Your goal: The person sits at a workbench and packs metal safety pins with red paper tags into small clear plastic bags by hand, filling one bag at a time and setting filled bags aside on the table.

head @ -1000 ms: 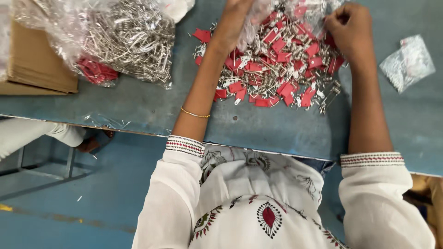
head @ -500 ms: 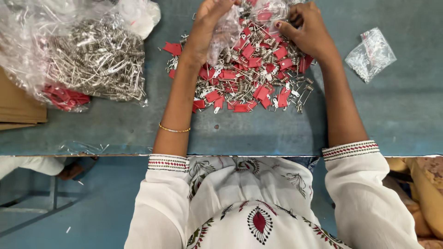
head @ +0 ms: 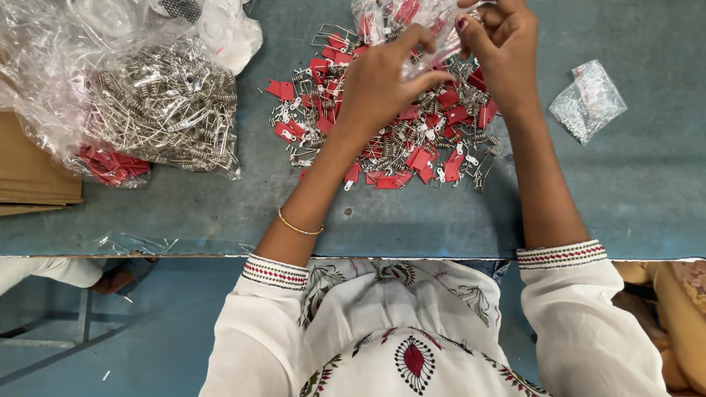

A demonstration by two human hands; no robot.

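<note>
Here both hands (head: 382,88) pinch the clear bag (head: 412,22) above the clips (head: 434,147).

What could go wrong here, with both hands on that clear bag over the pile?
1. The clear bag, pinched by the left hand and right hand, may tear or spill more parts.
2. The loose pile of red tags and springs spreads toward the table edge; pieces might fall.
3. Wire springs could prick fingers.

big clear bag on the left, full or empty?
Full. The clear bag bulges with metal springs, with red tags at its lower edge.
</note>
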